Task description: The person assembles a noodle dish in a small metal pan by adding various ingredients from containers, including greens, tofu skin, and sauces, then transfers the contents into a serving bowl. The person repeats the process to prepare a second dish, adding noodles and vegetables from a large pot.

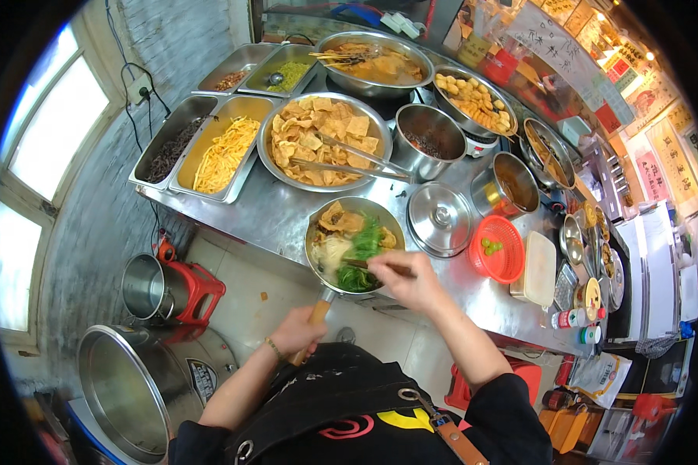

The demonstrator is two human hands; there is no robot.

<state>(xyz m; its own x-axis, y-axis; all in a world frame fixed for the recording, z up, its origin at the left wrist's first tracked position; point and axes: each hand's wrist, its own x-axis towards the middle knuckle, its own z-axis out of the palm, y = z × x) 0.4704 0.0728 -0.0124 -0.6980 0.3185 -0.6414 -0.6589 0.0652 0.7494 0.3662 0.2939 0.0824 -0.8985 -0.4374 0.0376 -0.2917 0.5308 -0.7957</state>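
Observation:
My left hand [296,333] is wrapped round the wooden handle [319,311] of a metal pan [394,220], held out at the near edge of the steel counter. In the pan lie pale noodles [331,254], green leafy vegetables [357,279] and pieces of fried tofu skin [341,220]. Over its right side, my right hand [403,280] is closed on brown chopsticks [357,263], whose tips reach into the greens. Motion smears the food around the tips. Just beyond the pan, a wide steel bowl [268,159] holds crisp tofu-skin pieces, with metal tongs [357,170] resting across it.
Steel trays of yellow strips [226,155], dark shreds [174,151] and chopped greens [291,76] stand at the left. Right of the pan are a lid [440,219], a red basket [498,267] and pots [430,142]. Large steel pots [124,387] stand on the lower left.

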